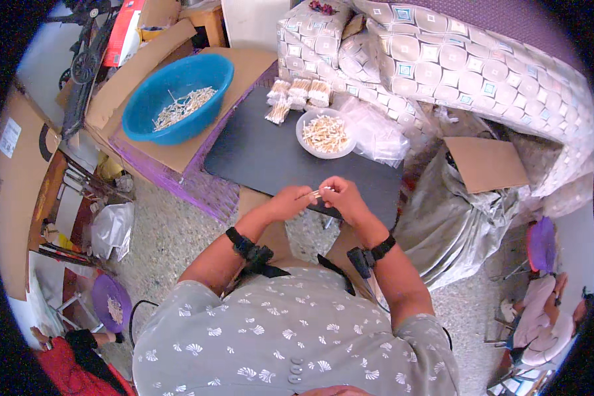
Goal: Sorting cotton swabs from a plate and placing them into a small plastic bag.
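My left hand (290, 202) is closed round a few cotton swabs (316, 193), whose wooden sticks point toward my right hand. With its fingers pinched at the white cotton tips, my right hand (344, 198) meets the left over the near edge of the dark table (261, 148). Beyond them on the table stands a white bowl (301, 135) full of loose cotton swabs. Several clear packs of cotton swabs (299, 92) lie behind the bowl, close together. To its right is a heap of clear plastic bags (379, 135).
A large blue basin (135, 125) with more swabs rests on cardboard (185, 155) at the left. Patterned covered furniture (442, 56) fills the far right, above a draped grey cloth (449, 211). Other people (541, 317) sit at lower right and lower left, near a purple basin (102, 290).
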A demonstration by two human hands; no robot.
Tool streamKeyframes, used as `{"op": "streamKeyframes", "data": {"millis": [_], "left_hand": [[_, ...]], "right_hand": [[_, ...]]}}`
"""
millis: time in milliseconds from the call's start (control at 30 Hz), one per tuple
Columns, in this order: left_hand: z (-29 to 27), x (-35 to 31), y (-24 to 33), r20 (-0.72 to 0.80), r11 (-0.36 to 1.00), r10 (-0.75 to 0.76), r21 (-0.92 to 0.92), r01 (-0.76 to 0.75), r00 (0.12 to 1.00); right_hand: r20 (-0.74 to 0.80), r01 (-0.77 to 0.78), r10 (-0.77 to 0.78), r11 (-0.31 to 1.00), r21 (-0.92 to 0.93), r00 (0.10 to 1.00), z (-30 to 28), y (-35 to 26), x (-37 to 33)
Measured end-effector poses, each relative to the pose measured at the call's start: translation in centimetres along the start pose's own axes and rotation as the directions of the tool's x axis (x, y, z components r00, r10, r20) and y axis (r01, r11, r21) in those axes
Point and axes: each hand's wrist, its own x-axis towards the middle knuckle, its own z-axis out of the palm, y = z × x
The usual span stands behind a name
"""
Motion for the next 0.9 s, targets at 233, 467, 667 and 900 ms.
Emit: {"op": "streamKeyframes", "data": {"millis": [233, 467, 667, 900], "left_hand": [[0.2, 1.1, -1.0, -0.072, 0.972, 0.236, -0.007, -0.237, 0.969], [-2.3, 2.7, 0.0, -0.010, 0.986, -0.068, -0.153, 0.066, 0.998], [-11.7, 7.4, -2.9, -0.609, 0.973, 0.166, 0.227, -0.031, 0.776], [-21.4, 13.5, -0.2, -0.423, 0.691, 0.517, 0.719, -0.071, 0.744]], "right_hand": [[0.063, -0.091, 0.074, 0.932, 0.351, 0.995, 0.5, -0.5, 0.4], [0.021, -0.085, 0.082, 0.938, 0.337, 0.996, -1.6, 1.0, 1.4], [0.005, -0.117, 0.129, 0.887, 0.447, 0.992, -3.8, 3.0, 2.2], [0.006, -0.104, 0.110, 0.922, 0.372, 0.994, -3.7, 3.2, 2.3]]}}
